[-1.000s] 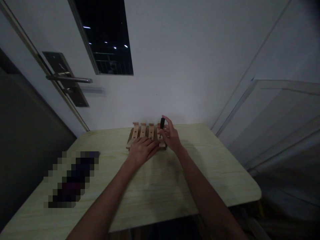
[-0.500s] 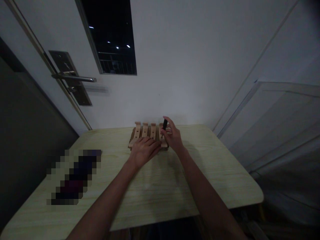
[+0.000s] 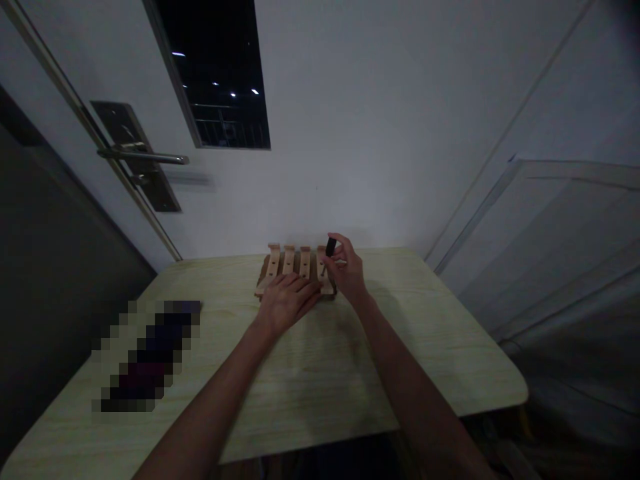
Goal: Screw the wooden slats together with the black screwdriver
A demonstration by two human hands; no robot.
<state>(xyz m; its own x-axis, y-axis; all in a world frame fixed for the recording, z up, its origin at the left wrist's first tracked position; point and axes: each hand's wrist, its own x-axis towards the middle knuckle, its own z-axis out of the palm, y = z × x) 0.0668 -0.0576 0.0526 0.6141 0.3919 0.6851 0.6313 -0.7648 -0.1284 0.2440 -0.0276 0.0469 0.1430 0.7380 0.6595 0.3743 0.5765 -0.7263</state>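
Observation:
A wooden rack (image 3: 289,263) with several light hook-ended strips, dotted with dark holes, lies at the table's far edge. My left hand (image 3: 287,300) rests flat across its near part, fingers stretched out, covering the lower ends of the strips. In my right hand (image 3: 349,267) is a screwdriver (image 3: 331,247) with a black handle, held tilted between thumb and fingers. Its thin shaft points down at a hole in the rightmost strip; whether a screw sits under the tip is too small to tell.
The pale wood-grain table (image 3: 310,387) stands against a white door (image 3: 375,133) with a metal lever handle (image 3: 155,158) and a dark window (image 3: 215,73). A blurred-out dark object (image 3: 155,353) lies on the table's left side.
The camera view has shifted slightly. My right hand and the screwdriver handle have turned a little; my left hand stays on the rack.

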